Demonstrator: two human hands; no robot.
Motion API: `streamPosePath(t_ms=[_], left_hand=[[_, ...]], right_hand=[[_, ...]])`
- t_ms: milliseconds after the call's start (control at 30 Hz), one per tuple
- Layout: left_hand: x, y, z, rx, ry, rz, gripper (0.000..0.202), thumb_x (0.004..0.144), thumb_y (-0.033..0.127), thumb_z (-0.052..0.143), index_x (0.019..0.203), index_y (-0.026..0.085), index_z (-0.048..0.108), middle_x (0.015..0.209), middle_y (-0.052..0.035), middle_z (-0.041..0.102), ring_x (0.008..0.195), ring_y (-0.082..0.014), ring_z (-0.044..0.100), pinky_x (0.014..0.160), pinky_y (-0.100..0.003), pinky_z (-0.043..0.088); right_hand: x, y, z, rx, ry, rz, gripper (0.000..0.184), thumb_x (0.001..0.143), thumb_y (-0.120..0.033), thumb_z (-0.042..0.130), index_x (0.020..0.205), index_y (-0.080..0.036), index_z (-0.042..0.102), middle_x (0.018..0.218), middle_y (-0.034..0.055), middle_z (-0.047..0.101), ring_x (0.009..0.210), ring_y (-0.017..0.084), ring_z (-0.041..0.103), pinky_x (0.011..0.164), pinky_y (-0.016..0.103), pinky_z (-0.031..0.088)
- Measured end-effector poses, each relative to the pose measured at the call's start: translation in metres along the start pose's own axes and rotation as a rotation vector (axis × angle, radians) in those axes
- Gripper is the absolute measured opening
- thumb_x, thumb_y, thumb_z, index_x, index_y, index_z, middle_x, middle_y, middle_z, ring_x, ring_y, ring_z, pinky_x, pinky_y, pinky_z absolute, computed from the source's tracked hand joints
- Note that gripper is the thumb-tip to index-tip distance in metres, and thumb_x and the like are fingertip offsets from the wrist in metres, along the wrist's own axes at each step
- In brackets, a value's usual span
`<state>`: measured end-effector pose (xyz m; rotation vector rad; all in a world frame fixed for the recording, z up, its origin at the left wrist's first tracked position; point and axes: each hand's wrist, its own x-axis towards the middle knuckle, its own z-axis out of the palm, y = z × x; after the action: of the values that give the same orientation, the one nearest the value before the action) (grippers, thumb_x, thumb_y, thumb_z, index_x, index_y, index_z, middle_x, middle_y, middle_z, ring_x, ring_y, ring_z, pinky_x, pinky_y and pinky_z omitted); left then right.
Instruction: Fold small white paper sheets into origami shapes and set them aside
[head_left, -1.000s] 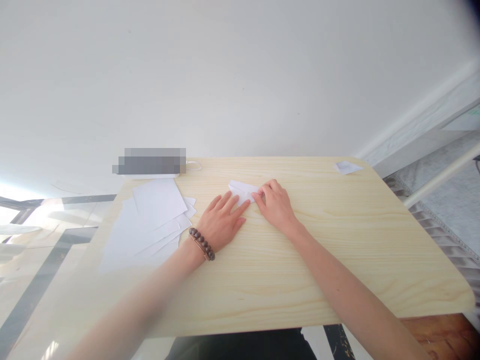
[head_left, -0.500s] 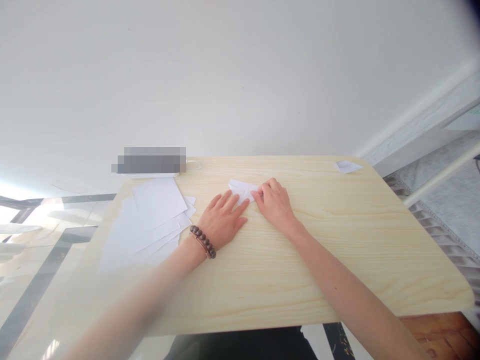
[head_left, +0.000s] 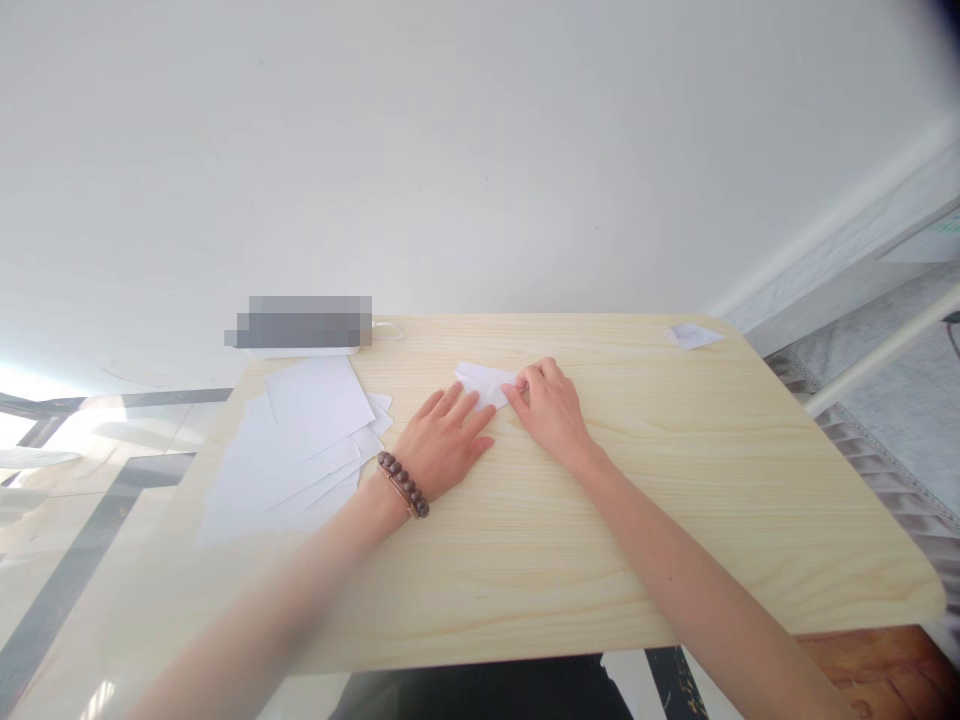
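A small folded piece of white paper (head_left: 481,379) lies on the table in front of me, with crease lines across it. My left hand (head_left: 444,430), with a dark beaded bracelet at the wrist, rests flat with fingers spread, its fingertips on the paper's near left part. At the paper's right end, my right hand (head_left: 551,408) is closed, thumb and forefinger pinching the edge. The tip of that end is hidden by the fingers.
Several loose sheets of white paper (head_left: 319,400) overlap on the table's left side. Behind them stands a pixelated object (head_left: 304,325) with a white base and cable. Another folded paper (head_left: 694,336) lies at the far right corner of the wooden table (head_left: 712,480), which meets a wall.
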<state>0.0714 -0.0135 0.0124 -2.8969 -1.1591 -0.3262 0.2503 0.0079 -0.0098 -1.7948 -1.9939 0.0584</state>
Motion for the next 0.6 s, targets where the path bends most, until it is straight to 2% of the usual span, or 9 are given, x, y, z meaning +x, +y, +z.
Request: streamPosePath(t_ms=[200,333,433,600], left_hand=[[-0.002,-0.001,-0.002,0.019,0.001,0.027,0.029,0.087,0.027,0.038,0.113,0.019,0.048,0.116,-0.0094,0.05,0.119,-0.0267,0.036,0.097,-0.044,0.033],[-0.002,-0.002,-0.001,0.018,-0.006,0.018,0.029,0.087,0.028,0.037,0.112,0.02,0.05,0.117,-0.0085,0.05,0.119,-0.0273,0.036,0.096,-0.044,0.033],[-0.002,-0.003,0.0,0.008,-0.005,0.017,0.03,0.087,0.029,0.037,0.113,0.021,0.05,0.117,-0.0074,0.05,0.12,-0.0268,0.036,0.097,-0.043,0.033],[-0.002,-0.003,0.0,-0.005,-0.003,0.013,0.029,0.087,0.03,0.037,0.112,0.021,0.051,0.118,-0.0076,0.05,0.12,-0.0267,0.036,0.097,-0.044,0.033]], right_hand=[[0.0,0.0,-0.002,0.023,-0.01,0.013,0.019,0.081,-0.036,0.046,0.077,-0.019,0.053,0.088,0.0054,0.048,0.077,0.019,0.051,0.069,0.032,0.039],[-0.002,0.005,-0.003,0.114,-0.012,-0.045,0.017,0.081,-0.035,0.046,0.088,-0.021,0.053,0.095,0.0055,0.046,0.082,0.018,0.052,0.074,0.033,0.04],[-0.004,0.009,-0.004,0.176,-0.04,-0.096,0.025,0.077,-0.037,0.051,0.096,-0.022,0.051,0.1,0.0053,0.044,0.084,0.018,0.052,0.078,0.035,0.039],[-0.003,0.01,-0.009,0.246,-0.09,-0.061,0.034,0.07,-0.038,0.058,0.099,-0.023,0.05,0.101,0.0046,0.042,0.088,0.019,0.051,0.082,0.037,0.039]])
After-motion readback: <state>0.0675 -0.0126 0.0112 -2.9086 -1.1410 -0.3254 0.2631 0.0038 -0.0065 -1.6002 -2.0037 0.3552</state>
